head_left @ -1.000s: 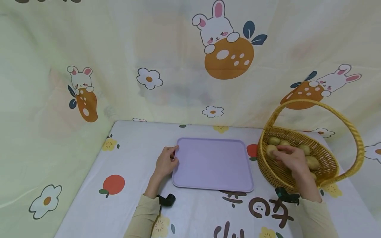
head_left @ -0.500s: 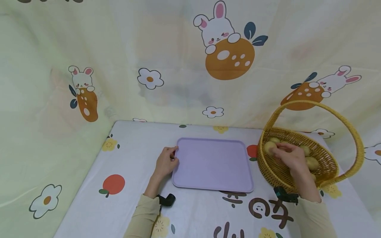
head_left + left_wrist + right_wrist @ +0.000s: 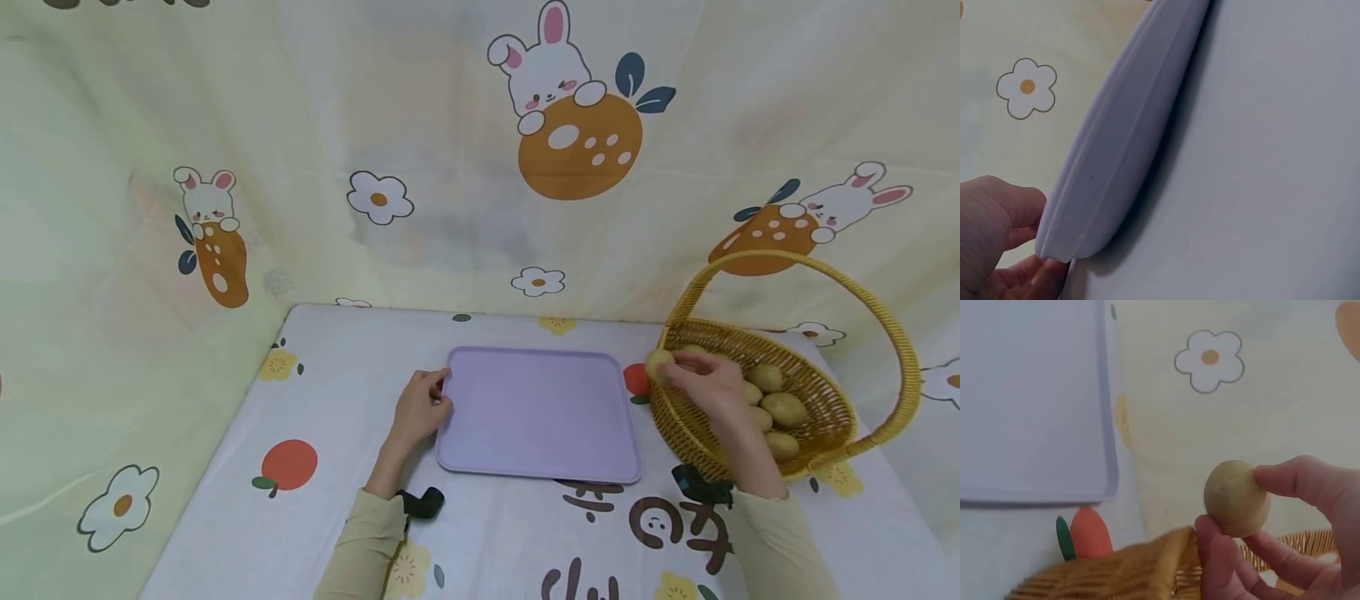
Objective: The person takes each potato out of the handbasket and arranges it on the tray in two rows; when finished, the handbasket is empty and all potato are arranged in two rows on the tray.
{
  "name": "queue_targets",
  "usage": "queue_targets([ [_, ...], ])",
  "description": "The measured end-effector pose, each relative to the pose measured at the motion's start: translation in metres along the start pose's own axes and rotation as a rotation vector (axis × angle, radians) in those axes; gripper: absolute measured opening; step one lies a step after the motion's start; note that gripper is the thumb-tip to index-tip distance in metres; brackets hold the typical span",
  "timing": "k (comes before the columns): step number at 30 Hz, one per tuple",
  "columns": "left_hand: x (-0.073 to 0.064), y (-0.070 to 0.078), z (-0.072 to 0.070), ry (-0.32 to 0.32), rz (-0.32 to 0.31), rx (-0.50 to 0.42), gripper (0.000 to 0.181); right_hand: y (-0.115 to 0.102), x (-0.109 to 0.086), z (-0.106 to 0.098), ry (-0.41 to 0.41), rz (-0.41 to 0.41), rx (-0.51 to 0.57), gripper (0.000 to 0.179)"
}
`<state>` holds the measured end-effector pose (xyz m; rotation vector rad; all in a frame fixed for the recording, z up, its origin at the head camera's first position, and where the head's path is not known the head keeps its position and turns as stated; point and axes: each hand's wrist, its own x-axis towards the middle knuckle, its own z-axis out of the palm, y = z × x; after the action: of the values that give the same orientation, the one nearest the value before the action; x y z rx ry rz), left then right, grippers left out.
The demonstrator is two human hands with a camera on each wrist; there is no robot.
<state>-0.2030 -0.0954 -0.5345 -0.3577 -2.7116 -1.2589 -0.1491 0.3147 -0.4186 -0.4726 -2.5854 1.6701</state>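
A pale purple rectangular tray (image 3: pixel 536 417) lies flat on the table. My left hand (image 3: pixel 417 410) grips its left edge; in the left wrist view the thumb is at the rim and other fingers are low by the tray's side (image 3: pixel 1116 137). My right hand (image 3: pixel 708 383) pinches a small yellowish potato (image 3: pixel 1237 499) between thumb and fingertips, raised at the left rim of a yellow wicker basket (image 3: pixel 828 400). Several more potatoes (image 3: pixel 784 410) lie inside that basket, some partly hidden behind the right hand.
The basket's tall arched handle (image 3: pixel 892 333) rises over its right side. A white patterned cloth (image 3: pixel 352 350) covers the table, and a rabbit-print curtain (image 3: pixel 450 100) hangs behind it. Black camera mounts (image 3: pixel 423 503) sit on both wrists.
My right hand has lifted the potato from inside the basket and carried it left to the rim, uncovering more potatoes. The left hand and tray have stayed put.
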Motion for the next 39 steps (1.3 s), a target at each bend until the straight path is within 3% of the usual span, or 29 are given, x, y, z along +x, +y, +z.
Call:
queue_targets([
  [8, -0.001, 0.001, -0.001, 0.01, 0.011, -0.007, 0.051, -0.012, 0.002, 0.024, -0.049, -0.058, 0.026, 0.059],
  [15, 0.0, 0.003, 0.003, 0.0, 0.032, 0.006, 0.051, -0.013, 0.002, 0.049, -0.039, -0.02, 0.041, 0.052],
  [25, 0.001, 0.003, -0.002, 0.003, 0.01, 0.004, 0.052, -0.013, 0.012, 0.091, -0.057, -0.039, 0.046, 0.048],
  [32, 0.001, 0.001, -0.001, -0.004, 0.017, 0.007, 0.052, -0.008, 0.018, 0.119, -0.102, -0.05, 0.059, 0.046],
  [39, 0.001, 0.001, -0.002, -0.004, 0.008, 0.011, 0.051, -0.012, 0.017, 0.142, -0.13, -0.003, 0.047, 0.045],
])
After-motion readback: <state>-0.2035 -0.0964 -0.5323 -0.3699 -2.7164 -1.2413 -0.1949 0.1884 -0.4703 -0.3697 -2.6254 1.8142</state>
